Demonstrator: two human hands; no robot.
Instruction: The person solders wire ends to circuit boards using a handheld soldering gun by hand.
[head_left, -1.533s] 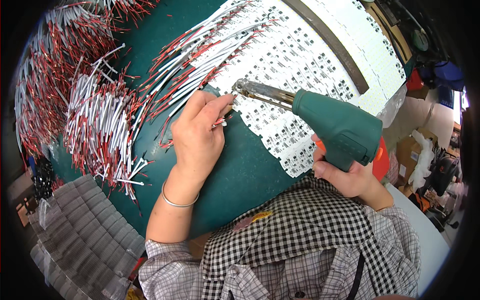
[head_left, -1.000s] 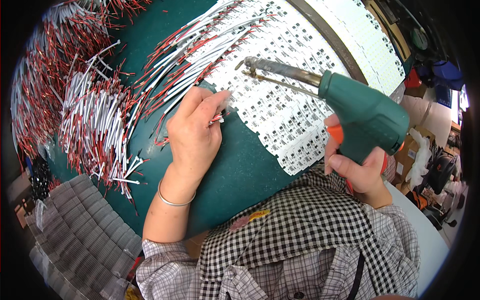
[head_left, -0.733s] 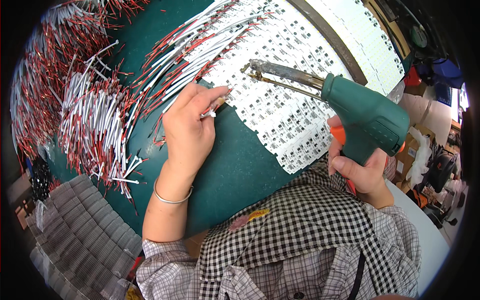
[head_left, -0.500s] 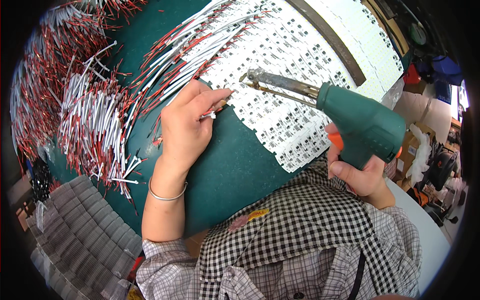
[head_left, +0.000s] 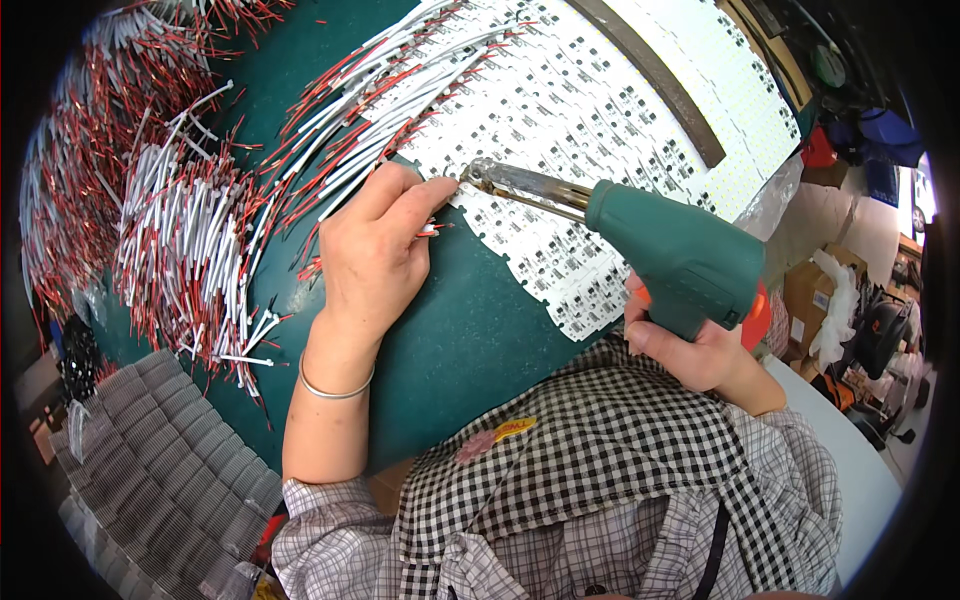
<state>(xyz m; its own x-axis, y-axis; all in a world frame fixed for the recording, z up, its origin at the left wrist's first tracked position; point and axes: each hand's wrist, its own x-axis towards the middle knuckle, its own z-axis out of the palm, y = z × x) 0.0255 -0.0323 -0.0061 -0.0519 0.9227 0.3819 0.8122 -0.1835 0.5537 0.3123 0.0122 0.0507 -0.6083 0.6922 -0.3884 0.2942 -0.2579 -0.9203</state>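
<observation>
My right hand [head_left: 705, 355] is wrapped around the pistol grip of a green soldering gun [head_left: 680, 250] with an orange trigger. Its long metal tip points left and reaches the near-left edge of a sheet of white circuit boards [head_left: 570, 150], right beside my left fingertips. My left hand [head_left: 372, 255] is closed in a pinch on a thin wire lead [head_left: 432, 230]; a bit of white and red shows below the fingers. The exact contact between tip, wire and board is too small to make out. White-and-red wire leads [head_left: 400, 110] lie fanned across the boards' left side.
Large heaps of red-and-white wires [head_left: 185, 260] cover the left of the green table [head_left: 450, 370]. A dark curved strip [head_left: 660, 85] lies over the boards. Grey ridged pieces [head_left: 170, 450] are stacked at lower left. Clear plastic [head_left: 775, 200] hangs at the boards' right edge.
The soldering gun in my right hand has moved left and slightly down, bringing its tip to my left fingertips. My left hand has barely shifted.
</observation>
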